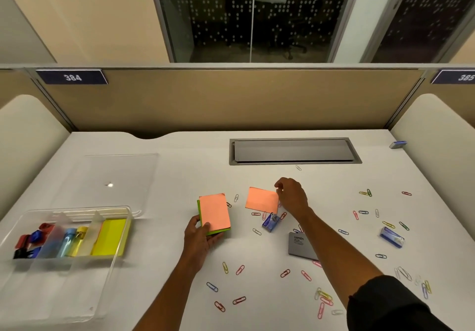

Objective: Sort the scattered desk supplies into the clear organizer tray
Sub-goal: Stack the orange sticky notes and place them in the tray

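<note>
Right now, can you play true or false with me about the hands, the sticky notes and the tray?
1. The left hand holds a stack of sticky notes. True.
2. The right hand is picking up a paper clip. False: it pinches a loose orange note.
3. The clear tray sits by the right arm. False: it sits on the left side.
4. Paper clips lie scattered on the desk. True.

organizer tray point(77, 292): clear glossy plastic
sticky notes point(214, 213): matt orange paper
paper clips point(240, 270): coloured coated wire
desk point(180, 171): smooth matt white
cable hatch point(293, 150): grey brushed metal
</note>
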### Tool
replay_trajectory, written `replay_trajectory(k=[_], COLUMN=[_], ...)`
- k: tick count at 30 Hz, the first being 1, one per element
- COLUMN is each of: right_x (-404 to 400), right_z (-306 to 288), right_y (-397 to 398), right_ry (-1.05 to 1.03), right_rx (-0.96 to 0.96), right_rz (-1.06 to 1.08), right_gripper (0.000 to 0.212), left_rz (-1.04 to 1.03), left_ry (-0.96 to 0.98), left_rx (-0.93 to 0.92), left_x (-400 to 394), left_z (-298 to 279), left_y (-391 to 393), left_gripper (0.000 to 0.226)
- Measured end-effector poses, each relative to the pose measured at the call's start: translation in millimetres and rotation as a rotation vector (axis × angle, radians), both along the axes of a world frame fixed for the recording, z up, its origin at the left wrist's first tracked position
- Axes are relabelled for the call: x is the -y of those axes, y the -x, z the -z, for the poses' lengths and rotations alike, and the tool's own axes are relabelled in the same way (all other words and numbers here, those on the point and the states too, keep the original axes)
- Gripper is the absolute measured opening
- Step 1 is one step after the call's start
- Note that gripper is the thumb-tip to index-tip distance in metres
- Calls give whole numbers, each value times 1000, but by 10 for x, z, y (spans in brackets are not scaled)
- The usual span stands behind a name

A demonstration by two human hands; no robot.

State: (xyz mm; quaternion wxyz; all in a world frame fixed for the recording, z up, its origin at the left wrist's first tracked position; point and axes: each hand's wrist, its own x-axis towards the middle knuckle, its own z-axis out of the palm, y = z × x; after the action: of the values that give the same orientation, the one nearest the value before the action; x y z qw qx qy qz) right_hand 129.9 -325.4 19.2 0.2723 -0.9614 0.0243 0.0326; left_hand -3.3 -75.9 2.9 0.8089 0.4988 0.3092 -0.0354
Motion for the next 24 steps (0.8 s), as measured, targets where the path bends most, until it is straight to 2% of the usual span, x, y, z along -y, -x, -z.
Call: replay_trajectory(k=[4, 7, 9, 13, 15, 18, 20, 24], right_x=[-85, -139, -177, -238, -257, -274, -276, -262], right_z=[54, 101, 118, 130, 133, 153, 166, 151], right_y=[19, 31, 47, 73, 92, 126, 154, 185], right_ry=[48, 213, 336, 368, 357, 331, 232, -37], right_rx=[-141, -258, -272, -240, -231, -105, -31, 0], right_rz=[-94, -212, -250, -214, -212, -200, -152, -76], right_gripper=[43, 62, 67, 73, 69, 42, 27, 22], left_rz=[-9, -25, -34, -56, -62, -60, -56, -46], left_ry=[-19, -30, -42, -42, -49, -61, -69, -63], left_rx=[10, 12, 14, 19, 20, 26, 26, 33], left_x=[-27, -83, -125, -187, -203, -197, -175, -109], left_z=[-49, -67, -73, -81, -83, -79, -82, -84], left_y=[156, 258, 313, 392, 421, 433, 433, 429], left_gripper=[29, 30, 30, 32, 33, 32, 32, 33])
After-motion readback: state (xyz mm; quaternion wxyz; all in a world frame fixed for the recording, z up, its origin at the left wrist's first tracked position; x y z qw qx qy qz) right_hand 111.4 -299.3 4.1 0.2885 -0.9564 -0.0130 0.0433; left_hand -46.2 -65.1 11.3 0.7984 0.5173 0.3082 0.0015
